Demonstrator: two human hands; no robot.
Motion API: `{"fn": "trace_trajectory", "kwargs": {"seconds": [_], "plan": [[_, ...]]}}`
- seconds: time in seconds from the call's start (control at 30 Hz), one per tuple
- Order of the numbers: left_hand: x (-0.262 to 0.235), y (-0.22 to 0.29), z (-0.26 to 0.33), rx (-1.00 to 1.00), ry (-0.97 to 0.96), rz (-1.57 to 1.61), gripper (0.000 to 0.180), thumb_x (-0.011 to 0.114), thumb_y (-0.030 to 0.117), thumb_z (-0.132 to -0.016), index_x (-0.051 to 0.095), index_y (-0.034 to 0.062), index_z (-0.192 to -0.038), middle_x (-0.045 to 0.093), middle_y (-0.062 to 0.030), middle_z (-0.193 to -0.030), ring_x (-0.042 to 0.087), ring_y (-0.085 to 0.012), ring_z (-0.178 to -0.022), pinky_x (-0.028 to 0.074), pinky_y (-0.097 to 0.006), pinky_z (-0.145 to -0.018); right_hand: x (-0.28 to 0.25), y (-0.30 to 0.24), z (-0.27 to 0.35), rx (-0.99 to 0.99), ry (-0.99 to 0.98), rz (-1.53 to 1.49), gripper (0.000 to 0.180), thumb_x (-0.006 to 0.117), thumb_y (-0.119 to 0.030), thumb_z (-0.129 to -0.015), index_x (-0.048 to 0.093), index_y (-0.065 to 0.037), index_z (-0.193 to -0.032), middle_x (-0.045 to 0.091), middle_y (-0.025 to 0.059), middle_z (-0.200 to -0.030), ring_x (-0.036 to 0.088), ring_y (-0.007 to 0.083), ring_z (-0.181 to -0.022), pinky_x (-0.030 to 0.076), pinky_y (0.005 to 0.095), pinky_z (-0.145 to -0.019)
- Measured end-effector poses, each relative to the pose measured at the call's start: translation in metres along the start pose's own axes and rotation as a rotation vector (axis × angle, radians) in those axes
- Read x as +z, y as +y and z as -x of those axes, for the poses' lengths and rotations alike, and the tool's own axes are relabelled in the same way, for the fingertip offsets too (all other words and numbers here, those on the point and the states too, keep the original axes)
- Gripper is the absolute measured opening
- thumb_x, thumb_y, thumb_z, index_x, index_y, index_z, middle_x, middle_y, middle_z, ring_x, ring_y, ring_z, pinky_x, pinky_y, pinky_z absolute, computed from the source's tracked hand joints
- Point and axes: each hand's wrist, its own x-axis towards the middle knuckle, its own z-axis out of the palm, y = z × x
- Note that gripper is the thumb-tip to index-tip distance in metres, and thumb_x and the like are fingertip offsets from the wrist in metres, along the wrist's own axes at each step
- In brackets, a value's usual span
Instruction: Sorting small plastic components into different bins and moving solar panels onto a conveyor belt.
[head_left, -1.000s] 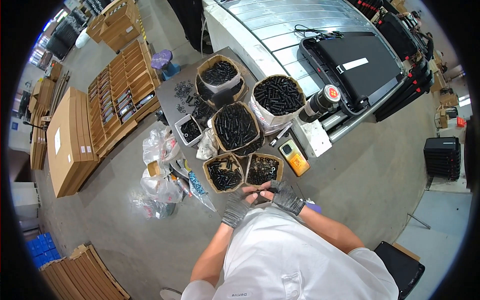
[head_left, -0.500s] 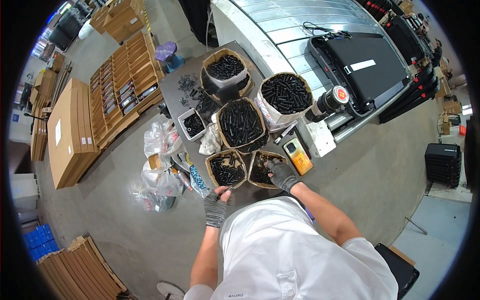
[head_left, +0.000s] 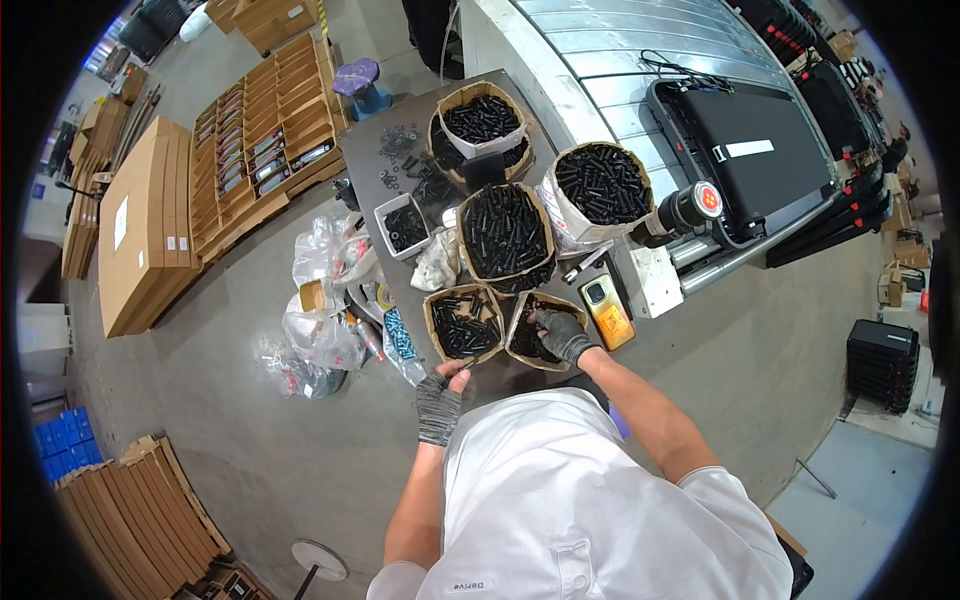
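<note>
My left hand (head_left: 440, 402), in a grey fingerless glove, is at the near edge of an open box of short black cylindrical parts (head_left: 466, 332). Its thumb and forefinger pinch a small dark part, too small to name. To its right, my right hand (head_left: 565, 337), gloved alike, reaches into a second open box of small dark pieces (head_left: 528, 338). Its fingers are bent down among the pieces; whether they hold one is hidden. Just beyond both boxes stands a larger box heaped with black cylindrical parts (head_left: 502, 232).
Further containers of black parts include a white bag (head_left: 603, 185) and a small white tray (head_left: 404, 226). A phone (head_left: 608, 312) lies right of my right hand. A white cloth (head_left: 437, 262) and loose rings (head_left: 401, 140) lie on the table. A black case (head_left: 745, 150) rests on the metal rollers.
The whole view has shifted a little, moving the table rightward and up in the picture. My right hand stays in its box, and my left hand keeps its pinch near the other.
</note>
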Motion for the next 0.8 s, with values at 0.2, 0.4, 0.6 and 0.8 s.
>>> {"fn": "trace_trajectory", "kwargs": {"seconds": [0.2,0.4,0.6,0.8], "plan": [[-0.005,-0.003,-0.008,-0.031,-0.041,0.077,0.019,0.066,0.009,-0.086,0.064,-0.0009,-0.101,0.063,-0.0038,-0.078,0.058,-0.0106,-0.066,0.049,-0.025,-0.06,-0.036,-0.019,0.008,0.317,-0.156,-0.795,0.023,0.058,-0.005,-0.086,0.061,0.002,-0.107,0.067,0.0095,-0.096,0.064,0.0172,-0.09,0.051,0.0269,-0.083],[0.017,0.008,-0.015,-0.022,-0.14,0.089,0.019,0.066,0.008,-0.085,0.064,-0.0001,-0.103,0.063,-0.0033,-0.08,0.059,-0.0102,-0.068,0.049,-0.025,-0.062,-0.058,-0.029,0.037,0.345,-0.246,-1.578,0.035,0.054,-0.007,-0.086,0.054,0.003,-0.12,0.059,0.0148,-0.116,0.058,0.0252,-0.108,0.047,0.0333,-0.094],[0.047,0.011,-0.025,-0.067,-0.243,0.153,0.021,0.065,0.008,-0.086,0.061,0.0002,-0.105,0.063,-0.0053,-0.084,0.061,-0.0119,-0.069,0.051,-0.026,-0.061,-0.073,-0.063,0.057,0.268,-0.125,-1.378,0.039,0.054,-0.006,-0.083,0.054,0.003,-0.121,0.06,0.0134,-0.115,0.056,0.0222,-0.11,0.043,0.0333,-0.098],[0.066,0.023,-0.027,0.032,-0.262,0.138,0.018,0.063,0.007,-0.087,0.059,-0.0001,-0.104,0.06,-0.0036,-0.076,0.059,-0.0113,-0.065,0.049,-0.025,-0.059,-0.076,-0.075,0.064,0.223,-0.062,-1.045,0.037,0.056,-0.007,-0.084,0.055,0.001,-0.12,0.062,0.011,-0.113,0.055,0.0176,-0.111,0.041,0.0304,-0.098]]}}
